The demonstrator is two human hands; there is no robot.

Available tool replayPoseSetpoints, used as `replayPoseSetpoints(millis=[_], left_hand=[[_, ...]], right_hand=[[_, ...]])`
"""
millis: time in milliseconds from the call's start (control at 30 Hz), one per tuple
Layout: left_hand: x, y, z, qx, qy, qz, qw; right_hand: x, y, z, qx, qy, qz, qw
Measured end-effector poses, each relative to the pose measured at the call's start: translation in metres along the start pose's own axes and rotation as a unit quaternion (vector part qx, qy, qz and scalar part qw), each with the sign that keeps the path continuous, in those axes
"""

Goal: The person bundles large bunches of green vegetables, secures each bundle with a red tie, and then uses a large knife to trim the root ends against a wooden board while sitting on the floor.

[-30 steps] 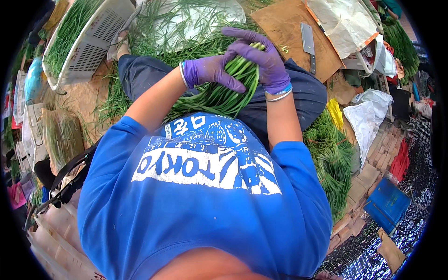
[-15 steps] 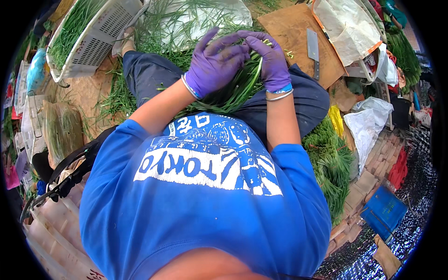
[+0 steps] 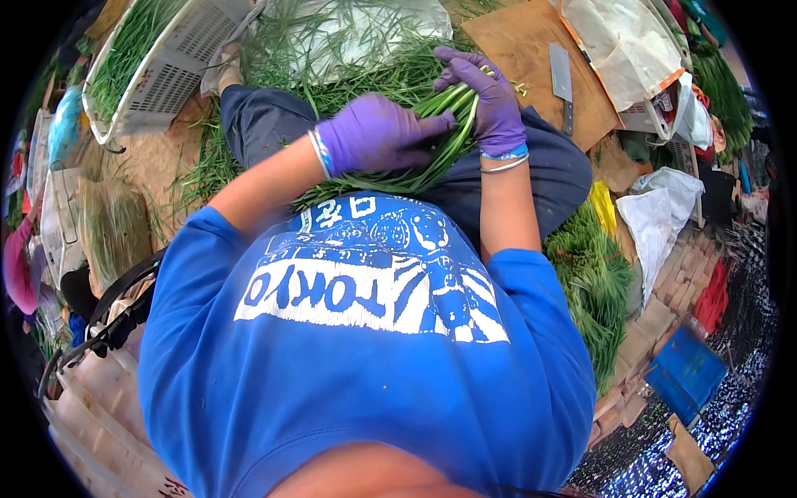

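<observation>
My right hand [image 3: 496, 112], in a purple glove, is closed around the pale stem ends of a bunch of garlic chives [image 3: 448, 170], held above my lap. The long green leaves bend down and left from it toward my shirt. My left hand [image 3: 378, 137], also in a purple glove, lies against the left side of the bunch. Its index finger stretches across the stems, with the other fingers lower down and partly blurred. More loose chives [image 3: 353, 83] lie between and beyond my legs.
A cleaver [image 3: 561, 83] lies on a brown board [image 3: 519, 41] at the far right. A white crate [image 3: 187, 58] of greens stands far left. A pile of chives [image 3: 585, 290] is beside my right leg, near a white plastic bag [image 3: 660, 216]. A white sheet [image 3: 398, 25] lies ahead under scattered leaves.
My left hand has moved down and slightly left, away from the right hand's fingertips to the side of the bunch. More stems now show in my right hand, which has shifted slightly right.
</observation>
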State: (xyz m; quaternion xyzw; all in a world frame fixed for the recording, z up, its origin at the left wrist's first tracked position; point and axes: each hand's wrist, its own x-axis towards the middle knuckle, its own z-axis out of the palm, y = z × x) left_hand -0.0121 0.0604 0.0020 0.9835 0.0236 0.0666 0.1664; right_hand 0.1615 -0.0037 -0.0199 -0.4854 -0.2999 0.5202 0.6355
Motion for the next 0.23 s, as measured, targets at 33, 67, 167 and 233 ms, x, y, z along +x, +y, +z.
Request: replayPoseSetpoints(millis=[33, 67, 167, 233], left_hand=[[-0.003, 0.002, 0.014, -0.04, 0.035, 0.005, 0.999], [-0.005, 0.001, 0.024, -0.032, 0.041, 0.004, 0.999], [-0.007, 0.001, 0.032, -0.098, 0.058, -0.016, 0.993], [-0.008, -0.001, 0.04, -0.147, 0.059, -0.045, 0.986]], right_hand=[[0.002, 0.003, 0.001, 0.003, -0.006, -0.004, 1.0], [0.003, 0.006, 0.001, 0.005, -0.008, -0.008, 1.0], [0.0, 0.006, -0.001, 0.051, 0.0, 0.034, 0.998], [0.001, 0.008, -0.004, 0.047, 0.016, 0.032, 0.998]])
